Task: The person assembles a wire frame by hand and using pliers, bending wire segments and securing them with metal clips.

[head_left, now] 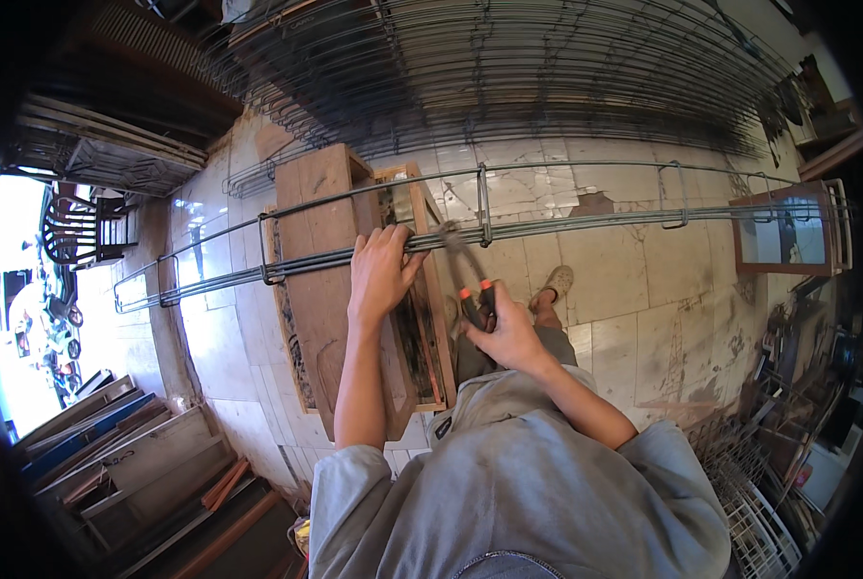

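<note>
A long cage of steel rods (586, 225), tied by square wire stirrups, lies across a wooden bench (311, 188) in front of me. My left hand (381, 268) is wrapped round its near rods above the bench. In my right hand (510, 331) is a pair of pincers (464, 265) with orange-and-black handles. Their jaws are up at the rods, just right of my left hand and close to one stirrup (484, 205). Whether the jaws bite on a wire is too small to tell.
A large stack of similar rod cages (547, 68) fills the far side. A wood-framed panel (783, 236) is at the right end of the cage. Boards (132, 473) are piled at lower left, and a dark chair (89, 227) stands by the bright doorway. White wire racks (750, 502) sit lower right.
</note>
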A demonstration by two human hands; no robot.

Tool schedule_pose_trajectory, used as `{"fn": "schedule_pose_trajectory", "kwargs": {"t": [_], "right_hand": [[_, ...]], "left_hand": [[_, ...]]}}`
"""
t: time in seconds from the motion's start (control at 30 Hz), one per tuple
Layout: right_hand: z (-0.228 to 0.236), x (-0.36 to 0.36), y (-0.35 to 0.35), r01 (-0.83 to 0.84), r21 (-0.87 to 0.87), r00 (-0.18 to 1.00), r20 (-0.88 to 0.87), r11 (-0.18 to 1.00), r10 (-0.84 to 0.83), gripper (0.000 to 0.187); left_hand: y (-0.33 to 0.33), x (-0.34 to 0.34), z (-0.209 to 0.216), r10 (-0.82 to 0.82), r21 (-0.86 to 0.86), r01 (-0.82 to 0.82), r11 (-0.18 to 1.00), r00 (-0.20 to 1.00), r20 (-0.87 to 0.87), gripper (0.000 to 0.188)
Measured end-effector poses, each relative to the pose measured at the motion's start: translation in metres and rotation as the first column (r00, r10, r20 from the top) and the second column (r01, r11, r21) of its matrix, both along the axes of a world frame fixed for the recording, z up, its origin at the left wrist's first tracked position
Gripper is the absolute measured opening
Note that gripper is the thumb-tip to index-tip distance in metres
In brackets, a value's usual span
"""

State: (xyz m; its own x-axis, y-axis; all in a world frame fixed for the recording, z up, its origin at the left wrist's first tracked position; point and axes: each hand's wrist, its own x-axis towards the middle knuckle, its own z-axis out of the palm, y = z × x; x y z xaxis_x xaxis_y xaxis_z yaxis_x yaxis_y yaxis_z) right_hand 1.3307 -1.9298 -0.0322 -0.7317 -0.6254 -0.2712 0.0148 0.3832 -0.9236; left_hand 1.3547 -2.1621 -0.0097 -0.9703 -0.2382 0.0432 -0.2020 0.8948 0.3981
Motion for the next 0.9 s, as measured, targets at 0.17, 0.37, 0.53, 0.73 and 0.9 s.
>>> {"fn": "schedule_pose_trajectory", "kwargs": {"t": [0.17, 0.37, 0.53, 0.73, 0.9], "right_hand": [[-0.005, -0.005, 0.013, 0.074, 0.023, 0.997, 0.003, 0.997, -0.074, 0.047], [-0.002, 0.010, 0.016, -0.093, -0.002, 0.994, 0.062, 0.996, 0.093, 0.050], [-0.017, 0.016, 0.016, -0.077, -0.047, 0.997, 0.026, 0.996, 0.079, 0.052], [0.013, 0.032, 0.000, 0.180, -0.154, 0.969, 0.198, 0.972, -0.149, 0.051], [0.011, 0.024, 0.004, 0.245, -0.213, 0.901, 0.411, 0.946, -0.140, 0.042]], "left_hand": [[0.000, 0.003, 0.001, -0.004, 0.009, 0.004, 1.000, 1.000, -0.010, 0.032], [0.000, -0.001, 0.001, -0.010, 0.006, 0.010, 1.000, 0.999, -0.040, 0.030], [0.001, 0.001, -0.002, -0.003, -0.009, 0.002, 1.000, 0.998, -0.066, 0.030], [0.003, -0.001, 0.003, 0.013, 0.027, -0.011, 1.000, 0.999, -0.049, 0.030], [0.003, -0.001, 0.005, 0.007, 0.019, -0.005, 1.000, 0.998, -0.070, 0.028]]}}
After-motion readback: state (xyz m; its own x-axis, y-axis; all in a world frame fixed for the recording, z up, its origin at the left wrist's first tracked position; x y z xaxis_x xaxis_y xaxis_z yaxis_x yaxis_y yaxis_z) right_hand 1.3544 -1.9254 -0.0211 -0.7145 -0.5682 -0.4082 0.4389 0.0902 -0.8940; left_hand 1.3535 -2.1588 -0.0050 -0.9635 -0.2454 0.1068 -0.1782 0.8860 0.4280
